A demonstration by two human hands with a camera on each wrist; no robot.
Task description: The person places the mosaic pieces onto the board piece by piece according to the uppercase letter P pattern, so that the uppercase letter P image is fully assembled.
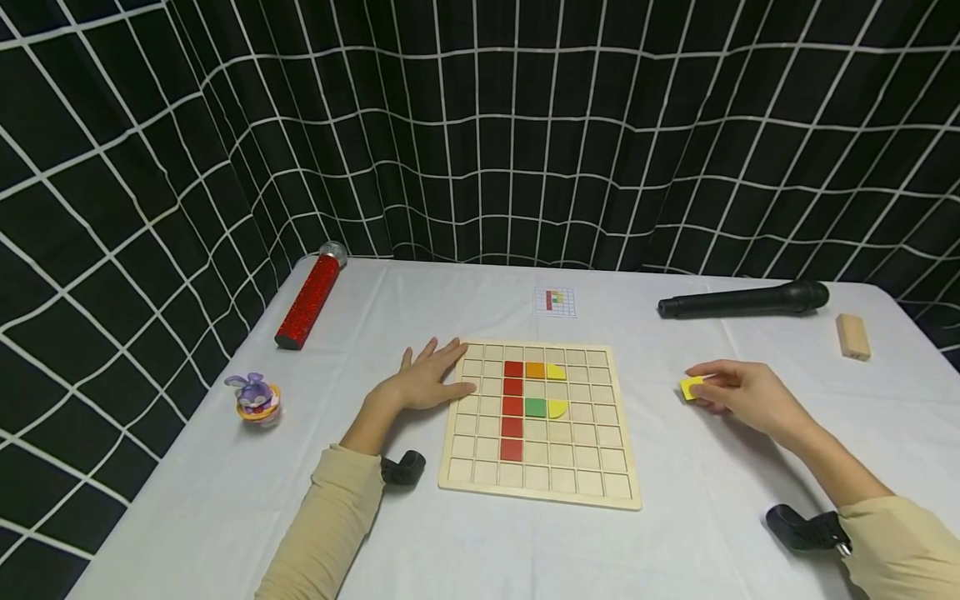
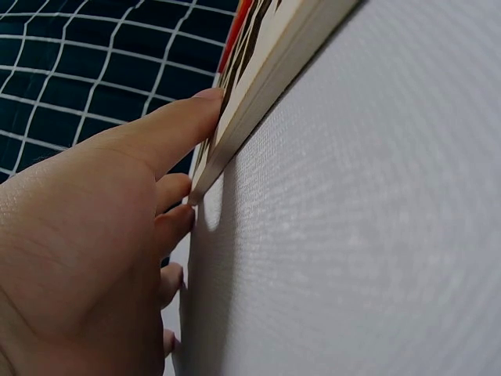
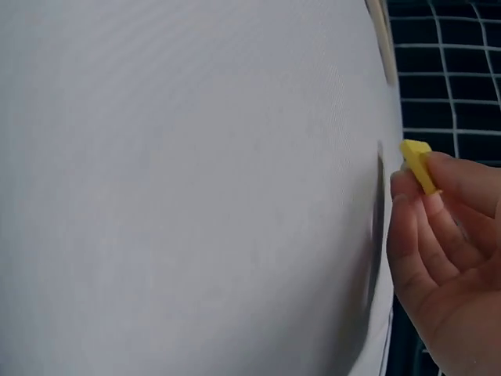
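Note:
A wooden grid board (image 1: 561,457) lies in front of me. My left hand (image 1: 423,382) rests at its upper left edge with fingers spread, the thumb touching the rim. Between thumb and fingers, my right hand (image 1: 742,398) pinches a small yellow tile (image 3: 417,166), held to the right of the board. On the grid, several red square tiles (image 1: 512,407) form one column. Beside them sit an orange tile (image 1: 534,371), a green tile (image 1: 535,407) and two yellow tiles with a rounded side, an upper one (image 1: 556,372) and a lower one (image 1: 557,408).
Behind the board lies a small printed pattern card (image 1: 555,302). A red glittery microphone (image 1: 309,300) and a purple figurine in an orange cup (image 1: 257,397) are on the left. To the right are a black microphone (image 1: 742,301) and a wooden block (image 1: 852,337).

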